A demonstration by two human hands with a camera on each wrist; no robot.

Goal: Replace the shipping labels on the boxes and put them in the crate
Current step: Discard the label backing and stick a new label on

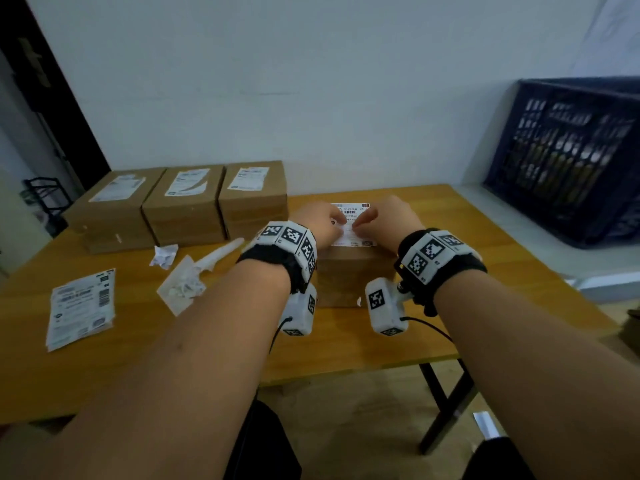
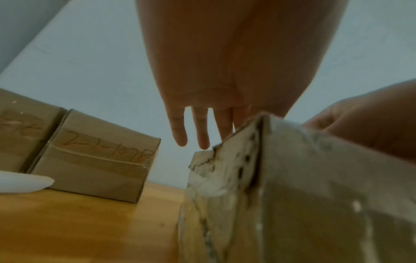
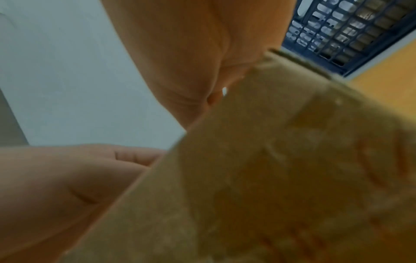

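A brown cardboard box (image 1: 346, 278) stands in the middle of the wooden table (image 1: 485, 271), with a white shipping label (image 1: 350, 208) lying flat on its top. Both hands rest on that label, fingertips meeting near its middle. My left hand (image 1: 320, 220) comes from the left; in the left wrist view its fingers (image 2: 180, 128) are straight over the box (image 2: 292, 204). My right hand (image 1: 388, 218) comes from the right, and the box (image 3: 270, 178) hides its fingers in the right wrist view. The dark blue crate (image 1: 568, 161) sits on a grey ledge at the right.
Three more labelled boxes (image 1: 187, 206) stand side by side at the back left. A stack of label sheets (image 1: 81, 306) lies front left. A white scraper (image 1: 214, 259), a crumpled scrap (image 1: 164, 256) and peeled paper (image 1: 183, 289) lie between them.
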